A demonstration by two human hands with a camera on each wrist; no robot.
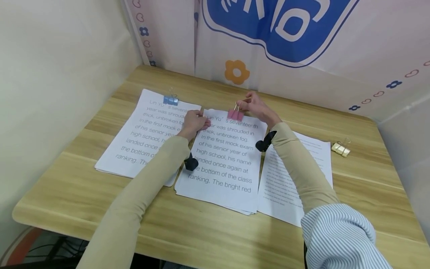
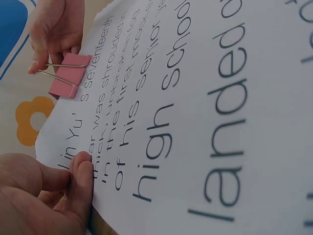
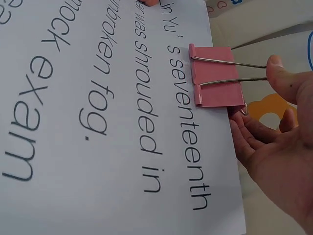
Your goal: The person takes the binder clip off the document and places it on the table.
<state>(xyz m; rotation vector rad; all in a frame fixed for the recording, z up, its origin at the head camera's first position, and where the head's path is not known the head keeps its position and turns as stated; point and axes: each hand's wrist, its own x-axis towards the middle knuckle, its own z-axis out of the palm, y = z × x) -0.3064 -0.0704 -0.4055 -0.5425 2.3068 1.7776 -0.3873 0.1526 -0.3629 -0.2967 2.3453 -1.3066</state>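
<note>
A pink binder clip point(image 3: 215, 73) sits on the top edge of the middle stack of printed paper point(image 1: 225, 160). My right hand point(image 1: 256, 108) holds the clip by its wire handles. In the right wrist view the thumb point(image 3: 276, 73) is at the tip of the upper handle, and the other fingers reach beneath the clip. At the stack's upper left edge, my left hand point(image 1: 195, 123) pinches the sheets between thumb and fingers, as the left wrist view shows up close. Part of the lower handle is hidden behind the clip.
To the left lies another paper stack point(image 1: 131, 138) with a blue binder clip point(image 1: 170, 100) on its top edge. A third stack point(image 1: 285, 186) in smaller print lies right, partly under my right arm. Beside it rests a gold binder clip point(image 1: 340, 149). A printed backdrop point(image 1: 215, 63) borders the table's back.
</note>
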